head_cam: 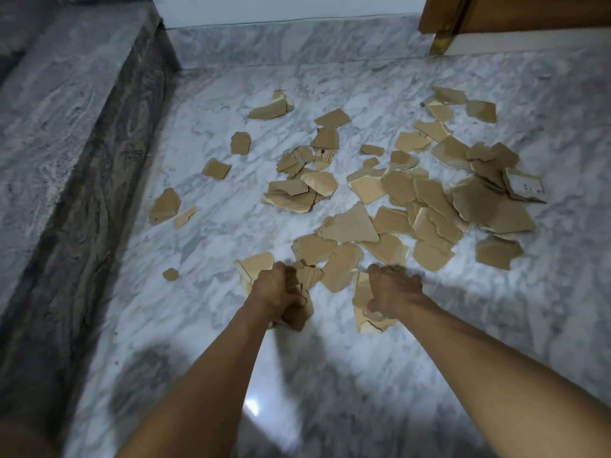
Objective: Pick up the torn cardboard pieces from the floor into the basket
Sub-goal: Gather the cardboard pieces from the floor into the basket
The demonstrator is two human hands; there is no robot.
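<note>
Basically, we see both bare arms reaching down and forward over a grey-white marble floor [205, 325]. Left hand [276, 289] has its grip pressed together around a bunch of torn cardboard pieces [302, 279], several brown scraps sticking out above and below the fist. Right hand [391, 290] has its grip curled onto another cardboard piece [362, 305] that lies at the near edge of the scatter; we cannot tell if that piece is lifted or touching the floor. Beyond the hands, many more brown scraps [426, 200] lie spread over the floor, thickest to the right where they overlap in a heap, sparser to the left with a few lone bits [164, 206] well apart. One scrap with printed symbols [324, 155] sits near the middle, and a piece with a white label [525, 186] lies at the far right of the heap. A dark marble step [82, 133] runs along the left side. A wooden door corner [496, 14] shows top right.
</note>
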